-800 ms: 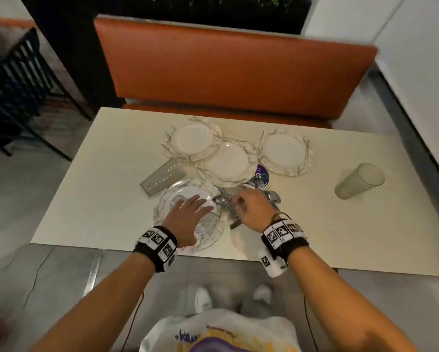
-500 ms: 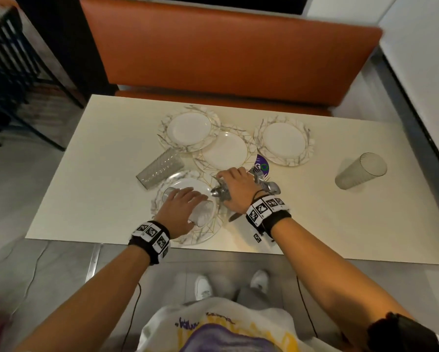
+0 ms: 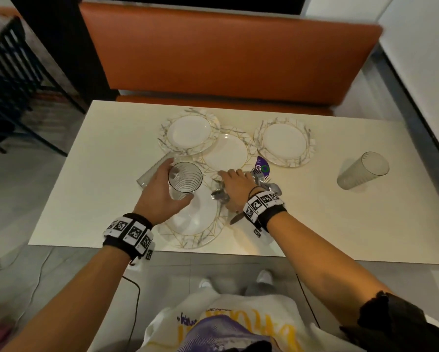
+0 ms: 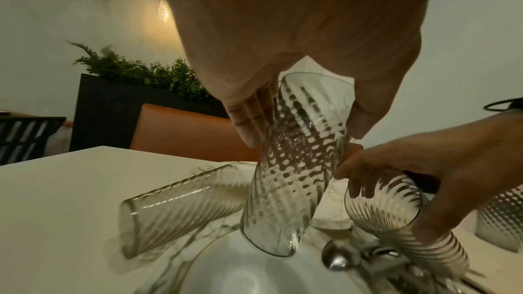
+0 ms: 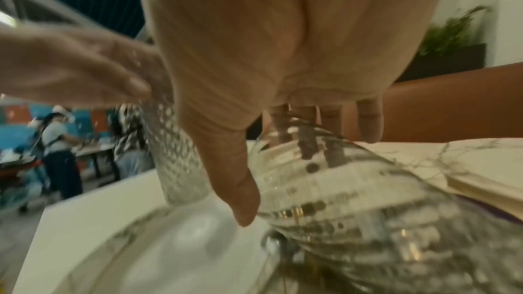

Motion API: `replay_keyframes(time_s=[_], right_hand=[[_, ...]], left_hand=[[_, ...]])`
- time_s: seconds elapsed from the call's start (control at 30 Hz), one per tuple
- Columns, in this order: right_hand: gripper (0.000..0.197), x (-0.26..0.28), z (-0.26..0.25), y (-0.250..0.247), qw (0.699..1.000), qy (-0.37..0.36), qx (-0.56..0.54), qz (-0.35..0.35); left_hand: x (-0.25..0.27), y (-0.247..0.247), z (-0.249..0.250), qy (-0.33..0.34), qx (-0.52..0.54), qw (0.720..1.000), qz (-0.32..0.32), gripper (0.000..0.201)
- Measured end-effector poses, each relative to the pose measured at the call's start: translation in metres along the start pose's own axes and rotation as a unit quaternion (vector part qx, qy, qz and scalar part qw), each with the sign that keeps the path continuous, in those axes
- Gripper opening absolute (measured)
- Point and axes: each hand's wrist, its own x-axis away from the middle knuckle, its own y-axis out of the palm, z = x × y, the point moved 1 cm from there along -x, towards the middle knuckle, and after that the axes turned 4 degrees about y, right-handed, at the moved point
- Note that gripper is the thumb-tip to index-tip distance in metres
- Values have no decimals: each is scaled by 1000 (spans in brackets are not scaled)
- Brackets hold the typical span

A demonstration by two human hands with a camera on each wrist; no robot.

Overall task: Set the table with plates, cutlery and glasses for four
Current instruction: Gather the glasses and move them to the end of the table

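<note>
My left hand (image 3: 162,191) grips a ribbed glass (image 3: 185,180) and holds it off the table above the near plate (image 3: 193,224), mouth towards me; the same glass (image 4: 294,164) hangs tilted in the left wrist view. My right hand (image 3: 236,185) curls round a second glass (image 4: 396,216) that lies on its side on the cutlery pile (image 3: 268,185). Its thumb and fingers wrap that glass (image 5: 353,198) in the right wrist view. A third glass (image 3: 148,172) lies on the table behind my left hand. A fourth glass (image 3: 363,171) lies far right.
Three more marbled plates sit at the back: left (image 3: 189,132), middle (image 3: 224,152) and right (image 3: 284,144). A purple disc (image 3: 263,167) peeks out by the cutlery. An orange bench (image 3: 226,54) runs behind the cream table (image 3: 340,224).
My left hand has lifted its glass off the near plate and turned the mouth up towards me. My right hand has slid forward over the cutlery and closed round the lying glass.
</note>
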Motion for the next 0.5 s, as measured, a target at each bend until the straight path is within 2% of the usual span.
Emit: replay_keyframes(time_s=[0.13, 0.27, 0.37, 0.5], right_hand=[[102, 37, 48, -38, 981, 39, -173, 76], [97, 74, 121, -73, 923, 74, -344, 156], [94, 97, 183, -106, 880, 116, -400, 230], [91, 112, 285, -144, 840, 167, -404, 322]], left_hand=[[-33, 21, 38, 28, 26, 999, -10, 115], [-82, 55, 95, 59, 40, 997, -23, 111], [-127, 87, 146, 86, 36, 995, -36, 99], [-189, 138, 223, 101, 48, 992, -57, 93]])
